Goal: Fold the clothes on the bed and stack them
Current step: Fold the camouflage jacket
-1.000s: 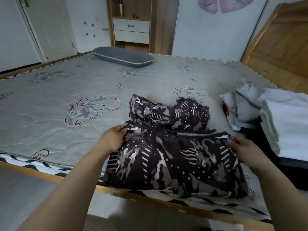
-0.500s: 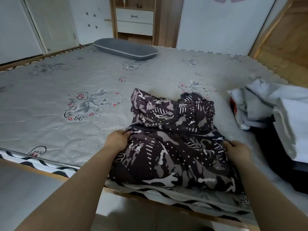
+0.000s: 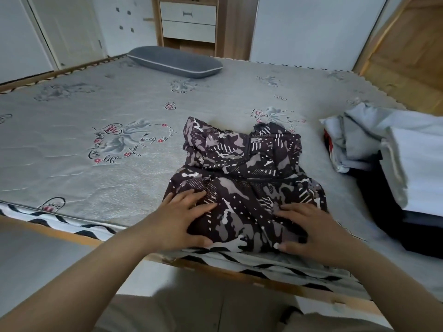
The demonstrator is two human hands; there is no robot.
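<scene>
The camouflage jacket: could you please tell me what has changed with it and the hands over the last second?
Both hands let go of the jacket's side edges; the left hand and right hand now press flat on its near, folded half. The pile of folded clothes and grey pillow stayed put.

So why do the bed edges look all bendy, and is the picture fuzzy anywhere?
In the head view, the wide-angle lens bows the bed edge and the door frames near the borders. The light is soft and even, with no glare and only faint shadows under the left hand and right hand on the patterned jacket. The far drawers look slightly soft.
</scene>
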